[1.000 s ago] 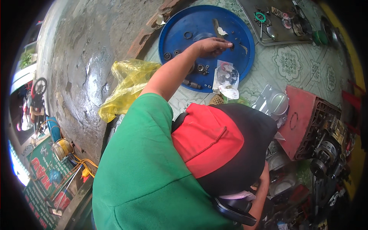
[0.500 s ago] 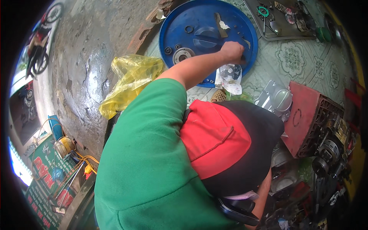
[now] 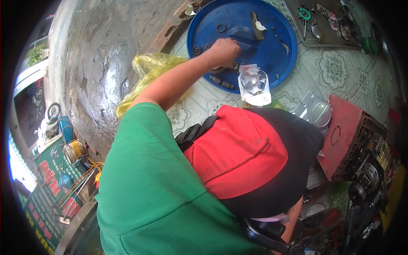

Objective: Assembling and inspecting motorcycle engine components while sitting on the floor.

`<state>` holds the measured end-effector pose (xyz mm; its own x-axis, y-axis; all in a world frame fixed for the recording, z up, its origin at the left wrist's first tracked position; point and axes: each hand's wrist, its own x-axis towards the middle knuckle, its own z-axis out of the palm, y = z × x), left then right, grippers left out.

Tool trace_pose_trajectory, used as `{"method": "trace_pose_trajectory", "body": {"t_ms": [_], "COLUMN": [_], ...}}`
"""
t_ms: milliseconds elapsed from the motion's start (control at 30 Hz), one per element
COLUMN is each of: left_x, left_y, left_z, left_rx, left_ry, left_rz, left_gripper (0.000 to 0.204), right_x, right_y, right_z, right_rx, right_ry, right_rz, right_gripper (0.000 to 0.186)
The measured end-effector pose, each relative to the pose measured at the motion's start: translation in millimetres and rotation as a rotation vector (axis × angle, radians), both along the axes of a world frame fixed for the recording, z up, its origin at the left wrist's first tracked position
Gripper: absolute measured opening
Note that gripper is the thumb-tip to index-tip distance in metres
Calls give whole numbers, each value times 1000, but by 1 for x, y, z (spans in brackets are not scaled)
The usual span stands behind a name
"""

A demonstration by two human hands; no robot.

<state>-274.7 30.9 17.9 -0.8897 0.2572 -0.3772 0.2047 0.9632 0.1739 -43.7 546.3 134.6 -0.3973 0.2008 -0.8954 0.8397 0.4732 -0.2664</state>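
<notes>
Premises: patterned pale-green tiled floor at upper right of the frame; rough grey wall or paving at upper left; red crate at right, with a dark engine assembly beside it.

Work surface: round blue tray, upper centre. Yellow plastic bag near its left side.

Hands: the wearer's own hands, none in view. Co-worker in a green shirt: one bare hand over the tray, fingers curled inward, fingertips hidden; whether anything is gripped cannot be told. Second forearm at lower right, its hand out of sight.

Parts, on the tray: small metal ring, just below the curled hand; thin dark ring, above it; squat round part, left side; cylindrical metal part, lower edge. Clear packet on white backing, overlapping the lower rim, dark shapes inside.

Handling, by judgement: rings and round part stiff, small yet dense, possibly slick with oil; best pinched across the outer rim. Cylinder probably the heavier piece, best held around its middle. Packet light and flexible, best taken by its flat white edge.
</notes>
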Motion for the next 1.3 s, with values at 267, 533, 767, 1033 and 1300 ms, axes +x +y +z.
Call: {"method": "trace_pose_trajectory", "body": {"t_ms": [267,533,767,1033,1300], "left_x": [23,18,15,13,5], "left_y": [20,-4,14,22,24], "left_z": [-20,-16,-16,-31,13], "left_rx": [38,-12,39,90,1189], "left_ry": [77,21,99,142,-446], "left_rz": [-90,-85,-122,-5,601], "left_gripper": [28,35,43,38,48], "right_x": [18,20,42,44,50], "right_y": [21,26,62,67,58], "right_z": [-15,-21,-55,-59,-53], "right_rx": [-52,8,-98,-254,-121], "right_ry": [109,87,65,79,153], "right_rz": [100,116,59,-17,-10], "right_gripper": [56,61,47,39,37]}}
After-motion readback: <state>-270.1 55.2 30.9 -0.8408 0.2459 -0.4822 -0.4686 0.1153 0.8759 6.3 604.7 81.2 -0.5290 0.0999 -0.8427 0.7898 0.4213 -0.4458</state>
